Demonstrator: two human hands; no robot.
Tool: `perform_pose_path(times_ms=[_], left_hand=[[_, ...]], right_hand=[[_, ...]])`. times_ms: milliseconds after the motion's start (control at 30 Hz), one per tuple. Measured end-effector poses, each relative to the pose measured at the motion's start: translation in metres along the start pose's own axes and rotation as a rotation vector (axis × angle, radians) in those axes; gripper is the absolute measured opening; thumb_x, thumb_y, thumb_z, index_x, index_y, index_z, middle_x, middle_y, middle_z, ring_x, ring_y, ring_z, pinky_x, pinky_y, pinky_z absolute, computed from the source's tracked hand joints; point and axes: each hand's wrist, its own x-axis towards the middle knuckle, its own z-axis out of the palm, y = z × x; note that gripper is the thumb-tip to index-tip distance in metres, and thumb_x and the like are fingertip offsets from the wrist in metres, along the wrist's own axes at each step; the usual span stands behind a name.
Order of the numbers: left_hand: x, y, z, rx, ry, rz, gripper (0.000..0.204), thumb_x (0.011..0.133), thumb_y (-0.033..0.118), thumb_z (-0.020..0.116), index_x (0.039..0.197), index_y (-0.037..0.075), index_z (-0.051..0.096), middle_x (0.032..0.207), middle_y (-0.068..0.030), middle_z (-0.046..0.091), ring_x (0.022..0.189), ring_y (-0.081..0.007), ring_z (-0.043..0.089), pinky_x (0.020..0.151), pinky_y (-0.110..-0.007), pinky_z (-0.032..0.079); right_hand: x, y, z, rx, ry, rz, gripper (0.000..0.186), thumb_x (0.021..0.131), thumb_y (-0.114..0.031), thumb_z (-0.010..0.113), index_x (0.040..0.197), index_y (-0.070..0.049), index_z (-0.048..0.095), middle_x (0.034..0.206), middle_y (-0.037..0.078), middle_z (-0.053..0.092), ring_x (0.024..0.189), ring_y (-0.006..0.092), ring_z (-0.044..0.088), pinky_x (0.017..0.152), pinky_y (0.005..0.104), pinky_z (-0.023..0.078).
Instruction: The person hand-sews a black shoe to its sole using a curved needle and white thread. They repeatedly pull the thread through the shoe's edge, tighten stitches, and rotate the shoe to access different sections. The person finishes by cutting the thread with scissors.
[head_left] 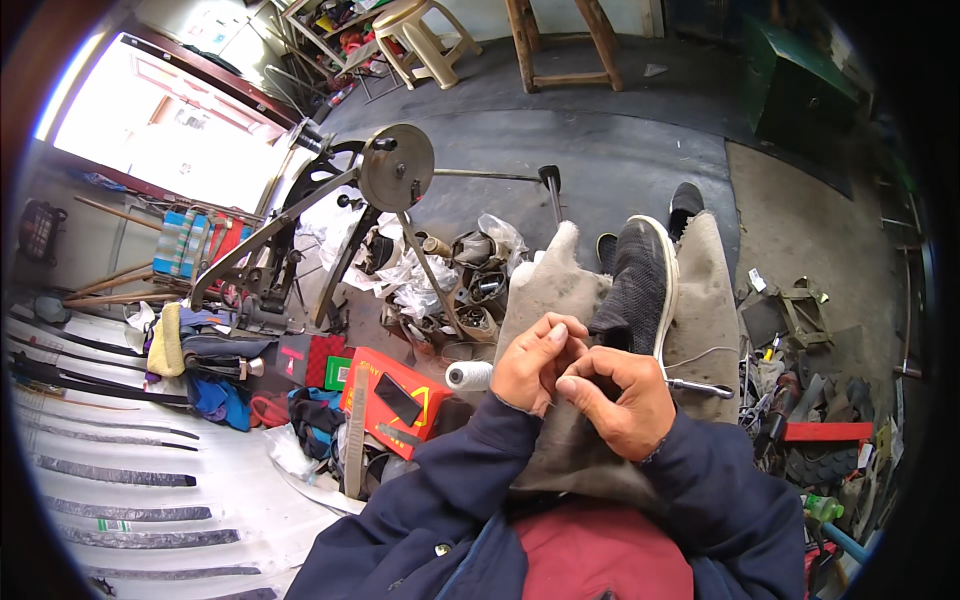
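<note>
My left hand [532,362] and my right hand [618,396] meet above my lap, fingertips pinched together on something too small to make out, maybe a thread. A dark grey knit shoe [636,290] with a white sole lies on a grey cloth [702,300] over my knees, just beyond my hands. A white thread runs from the shoe's sole to the right. A metal awl [700,387] lies on the cloth beside my right hand. A spool of white thread [468,375] sits to the left of my left hand.
A stitching machine with a round metal wheel [396,166] stands at the left. A red box [395,400] and a file lie near my left elbow. Shoe parts and plastic bags pile up behind. Tools clutter the right side. A plastic stool [425,40] stands at the back.
</note>
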Motion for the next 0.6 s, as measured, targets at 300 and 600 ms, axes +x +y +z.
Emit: perform_pose_path(times_ms=[300,600], left_hand=[[-0.004,0.022,-0.022,-0.486,0.018,0.238,0.046,0.108,0.046,0.042,0.115,0.009,0.069,0.104,-0.013,0.071,0.079,-0.0261,0.059,0.073,-0.042,0.046],[-0.01,0.042,-0.028,-0.242,0.019,0.312,0.043,0.107,0.043,0.048,0.12,0.008,0.068,0.1,-0.0064,0.062,0.076,-0.0193,0.053,0.068,-0.037,0.044]], right_hand=[[-0.016,-0.01,-0.025,0.17,0.167,0.188,0.018,0.101,-0.007,0.061,0.114,0.002,0.07,0.085,0.004,0.071,0.065,0.0048,0.056,0.061,0.0203,0.047],[-0.089,0.042,-0.099,0.137,0.736,0.047,0.02,0.102,-0.006,0.058,0.119,0.001,0.066,0.092,0.002,0.067,0.07,0.0026,0.051,0.063,0.0184,0.041]])
